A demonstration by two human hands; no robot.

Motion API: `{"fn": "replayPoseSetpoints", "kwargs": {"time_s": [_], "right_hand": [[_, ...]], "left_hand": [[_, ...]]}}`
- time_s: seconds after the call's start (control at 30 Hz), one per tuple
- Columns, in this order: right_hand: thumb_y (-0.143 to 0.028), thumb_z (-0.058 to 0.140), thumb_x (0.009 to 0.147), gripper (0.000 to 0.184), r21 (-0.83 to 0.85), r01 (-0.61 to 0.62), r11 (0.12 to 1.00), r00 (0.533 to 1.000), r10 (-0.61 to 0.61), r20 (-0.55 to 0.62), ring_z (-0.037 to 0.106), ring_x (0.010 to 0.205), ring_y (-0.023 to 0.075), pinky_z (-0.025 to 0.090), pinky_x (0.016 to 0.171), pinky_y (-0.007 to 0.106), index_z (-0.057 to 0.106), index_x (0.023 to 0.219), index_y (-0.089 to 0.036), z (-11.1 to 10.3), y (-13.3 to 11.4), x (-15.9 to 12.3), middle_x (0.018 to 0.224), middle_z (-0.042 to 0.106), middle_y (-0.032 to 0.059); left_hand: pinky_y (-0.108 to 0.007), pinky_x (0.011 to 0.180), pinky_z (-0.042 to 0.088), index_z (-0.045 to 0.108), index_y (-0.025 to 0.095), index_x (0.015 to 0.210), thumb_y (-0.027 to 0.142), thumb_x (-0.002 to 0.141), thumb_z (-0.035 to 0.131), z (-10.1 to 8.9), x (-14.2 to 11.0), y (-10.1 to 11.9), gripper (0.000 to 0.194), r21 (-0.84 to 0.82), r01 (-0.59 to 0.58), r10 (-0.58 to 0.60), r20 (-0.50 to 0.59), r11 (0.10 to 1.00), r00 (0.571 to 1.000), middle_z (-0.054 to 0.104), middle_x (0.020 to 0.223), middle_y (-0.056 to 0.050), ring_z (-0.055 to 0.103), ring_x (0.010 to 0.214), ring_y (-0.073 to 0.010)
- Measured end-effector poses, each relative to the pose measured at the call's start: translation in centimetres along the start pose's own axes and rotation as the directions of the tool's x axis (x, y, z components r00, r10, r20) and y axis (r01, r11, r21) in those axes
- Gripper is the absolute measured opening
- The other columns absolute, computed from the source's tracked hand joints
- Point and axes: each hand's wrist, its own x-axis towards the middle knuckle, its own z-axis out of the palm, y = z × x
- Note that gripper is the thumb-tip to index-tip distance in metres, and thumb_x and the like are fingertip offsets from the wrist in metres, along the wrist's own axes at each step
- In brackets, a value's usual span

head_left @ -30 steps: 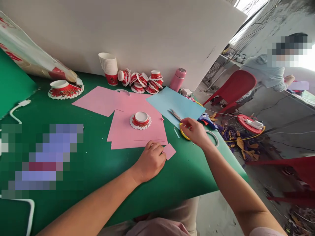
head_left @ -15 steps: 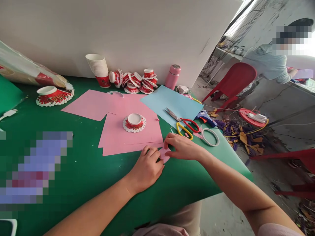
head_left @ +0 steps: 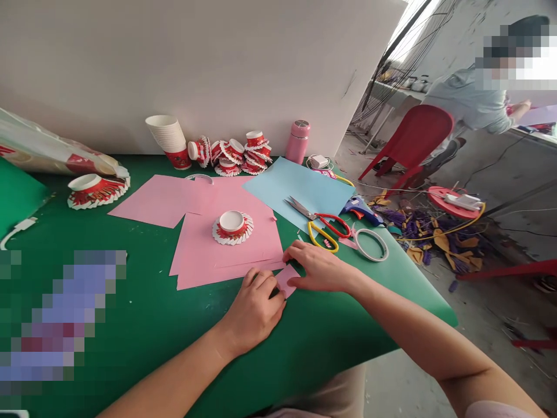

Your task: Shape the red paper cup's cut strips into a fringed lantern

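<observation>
A small pink piece of paper [head_left: 287, 280] lies on the green tabletop between my hands. My left hand [head_left: 256, 310] rests on the table with curled fingers, gripping the paper's left edge. From the other side, my right hand [head_left: 315, 267] pinches the same piece between thumb and fingers. Just beyond them are large pink sheets [head_left: 195, 261], with a cut, fanned-out paper cup [head_left: 232, 226] standing on top. Scissors [head_left: 319, 223] with red and yellow handles lie open beyond my right hand, beside a roll of tape [head_left: 371, 244].
Along the wall stand stacked paper cups [head_left: 167, 139], several fanned cups [head_left: 230, 158] and a pink flask [head_left: 298, 141]. A blue sheet [head_left: 300, 186] lies near a glue gun [head_left: 363, 210]. At right, another person [head_left: 465, 98] sits on a red chair [head_left: 411, 142].
The view has shifted slightly, so the table things appear lower and a little to the left. Both hands keep hold of the small pink paper, and more of it now shows between them.
</observation>
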Motion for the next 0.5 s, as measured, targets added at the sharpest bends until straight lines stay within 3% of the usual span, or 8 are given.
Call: {"fn": "replayPoseSetpoints", "kwargs": {"time_s": [0.07, 0.23, 0.37, 0.5], "right_hand": [[-0.032, 0.071, 0.071, 0.035, -0.03, -0.023, 0.999, 1.0, 0.023, -0.018, 0.055, 0.088, 0.0218, 0.04, 0.069, 0.029, 0.06, 0.1, -0.017, 0.1, -0.06, -0.09, 0.099, 0.057, 0.0069], [-0.03, 0.069, 0.072, 0.019, -0.02, 0.016, 1.0, 0.999, -0.016, 0.031, 0.056, 0.082, 0.0186, 0.038, 0.066, 0.027, 0.062, 0.084, -0.017, 0.25, -0.38, -0.37, 0.094, 0.057, 0.0052], [-0.021, 0.066, 0.073, 0.023, 0.024, 0.033, 0.999, 0.999, -0.034, 0.029, 0.056, 0.081, 0.0178, 0.038, 0.065, 0.026, 0.061, 0.095, -0.017, 0.11, -0.25, -0.43, 0.092, 0.059, 0.0046], [-0.024, 0.064, 0.076, 0.027, 0.014, 0.119, 0.993, 0.991, -0.12, 0.055, 0.056, 0.085, 0.0195, 0.04, 0.069, 0.028, 0.06, 0.103, -0.019, -0.09, -0.1, -0.36, 0.094, 0.058, 0.0057]], "left_hand": [[-0.04, 0.079, 0.044, 0.067, 0.016, 0.082, 0.014, 0.086, 0.046, -0.08, 0.04, 0.04, 0.021, 0.008, -0.003, 0.003, -0.001, 1.0, 1.0, 0.06, 0.076, -0.007, 0.055, 0.085, -0.0209], [-0.04, 0.081, 0.044, 0.067, 0.015, 0.08, 0.015, 0.086, 0.046, -0.11, 0.1, 0.11, 0.021, 0.02, -0.011, 0.011, -0.001, 1.0, 1.0, 0.06, 0.075, -0.007, 0.055, 0.084, -0.0204], [-0.04, 0.08, 0.044, 0.067, 0.015, 0.081, 0.014, 0.085, 0.048, 0.05, 0.15, 0.13, 0.02, -0.012, 0.019, -0.019, -0.008, 1.0, 1.0, 0.06, 0.076, -0.007, 0.054, 0.084, -0.0203], [-0.039, 0.08, 0.044, 0.067, 0.017, 0.077, 0.015, 0.085, 0.048, 0.19, 0.18, 0.29, 0.02, -0.014, 0.051, -0.051, -0.018, 0.999, 0.999, 0.06, 0.076, -0.006, 0.054, 0.084, -0.0197]]}}
